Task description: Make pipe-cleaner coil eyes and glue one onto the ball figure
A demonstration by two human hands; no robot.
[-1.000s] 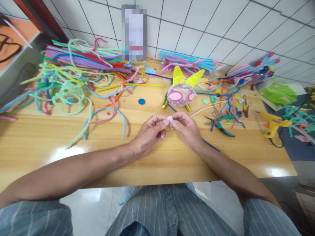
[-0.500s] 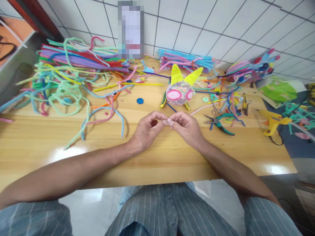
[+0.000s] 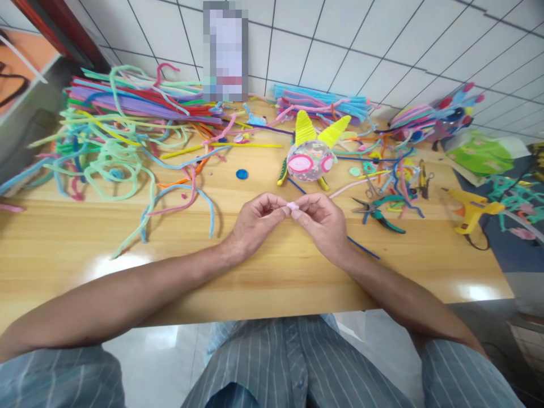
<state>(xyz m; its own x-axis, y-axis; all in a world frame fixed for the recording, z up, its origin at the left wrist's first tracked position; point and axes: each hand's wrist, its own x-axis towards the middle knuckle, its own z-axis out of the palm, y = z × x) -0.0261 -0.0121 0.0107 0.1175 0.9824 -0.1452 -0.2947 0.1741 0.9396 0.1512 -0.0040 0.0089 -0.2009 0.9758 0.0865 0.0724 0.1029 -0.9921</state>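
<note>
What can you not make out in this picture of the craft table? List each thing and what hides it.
All in the head view:
1. Pink piece: mostly covered by the fingertips of the left hand and right hand; shape unclear.
2. Tall object at the wall: pixelated.
3. Blue wire: its middle is hidden by the right hand.
4. Pipe cleaners: cut off by the left edge.

Lighting is bright and even. Two white glare patches lie on the table (image 3: 272, 283), lower left and lower right. The left hand (image 3: 255, 224) and right hand (image 3: 325, 222) are sharp, with faint soft shadows beneath. The pink piece (image 3: 293, 205) pinched between them is too small to resolve. Tile lines and the table edge bow toward the frame edges. A pixelated block sits at upper centre.
</note>
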